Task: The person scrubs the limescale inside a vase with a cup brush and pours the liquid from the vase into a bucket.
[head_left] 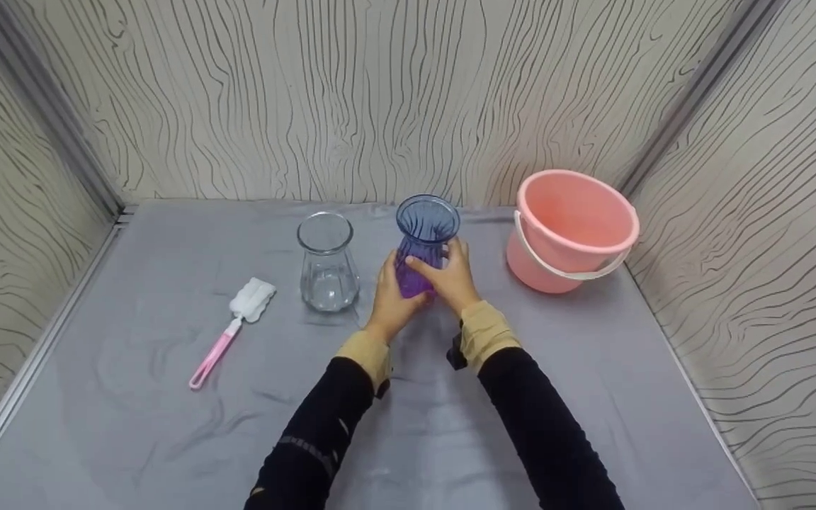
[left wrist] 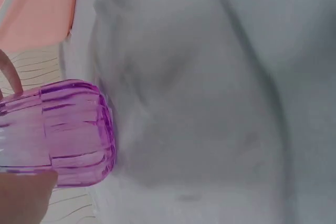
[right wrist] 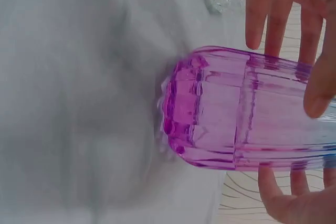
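A ribbed glass vase (head_left: 428,218), blue at the flared rim and purple toward the base, stands roughly upright between both hands. My left hand (head_left: 390,303) holds its left side, and my right hand (head_left: 455,280) grips it from the right with the thumb across the front. In the left wrist view the purple base (left wrist: 79,132) is close to the grey cloth; whether it touches is hard to tell. Fingers curve along both sides of the vase (right wrist: 215,108) in the right wrist view. Left of the hands stands a clear glass vase (head_left: 330,280).
A pink bucket (head_left: 553,269) with a white handle stands at the back right. On the left lies a white sponge brush (head_left: 252,299) with a pink handle. Grey cloth (head_left: 132,439) covers the table, and wood-patterned panels (head_left: 238,106) enclose the back and sides.
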Demonstrator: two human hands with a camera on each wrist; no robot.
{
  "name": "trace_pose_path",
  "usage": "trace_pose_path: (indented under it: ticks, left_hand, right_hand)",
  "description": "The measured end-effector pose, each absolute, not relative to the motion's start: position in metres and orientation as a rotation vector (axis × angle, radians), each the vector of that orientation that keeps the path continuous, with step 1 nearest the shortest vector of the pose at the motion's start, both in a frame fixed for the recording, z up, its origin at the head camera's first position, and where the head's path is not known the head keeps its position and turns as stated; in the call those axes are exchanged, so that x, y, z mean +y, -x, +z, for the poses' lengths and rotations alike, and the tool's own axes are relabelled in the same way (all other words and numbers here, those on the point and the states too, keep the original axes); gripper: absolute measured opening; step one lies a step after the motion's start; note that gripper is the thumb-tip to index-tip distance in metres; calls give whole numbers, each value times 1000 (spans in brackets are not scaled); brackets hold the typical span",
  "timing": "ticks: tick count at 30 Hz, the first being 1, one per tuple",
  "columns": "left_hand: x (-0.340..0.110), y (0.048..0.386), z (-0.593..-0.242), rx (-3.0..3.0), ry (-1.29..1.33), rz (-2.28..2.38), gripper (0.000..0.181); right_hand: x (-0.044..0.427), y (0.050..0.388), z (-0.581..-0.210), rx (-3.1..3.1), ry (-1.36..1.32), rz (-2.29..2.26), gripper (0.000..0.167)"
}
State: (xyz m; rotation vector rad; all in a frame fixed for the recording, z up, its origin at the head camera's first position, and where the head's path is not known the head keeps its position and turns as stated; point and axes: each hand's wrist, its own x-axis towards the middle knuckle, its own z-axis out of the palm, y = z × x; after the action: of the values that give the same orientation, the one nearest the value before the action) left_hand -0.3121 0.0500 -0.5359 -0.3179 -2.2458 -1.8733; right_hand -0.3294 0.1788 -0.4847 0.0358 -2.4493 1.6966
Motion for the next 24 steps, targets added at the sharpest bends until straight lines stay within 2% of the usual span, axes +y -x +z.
trace_pose_path:
  ticks: [5, 14, 24]
  left_hand:
    - [54, 311, -535, -2232, 217, -1802, 96]
    - [64, 305, -532, -2191, 97, -1703, 85]
    - [68, 299, -535, -2224, 103, -1588, 81]
  right_hand:
    - [174, 327, -484, -2424, -52, 1647, 84]
    - [163, 320, -485, -2360, -99, 1530, 98]
    - [163, 309, -491, -2267, -81, 1468, 78]
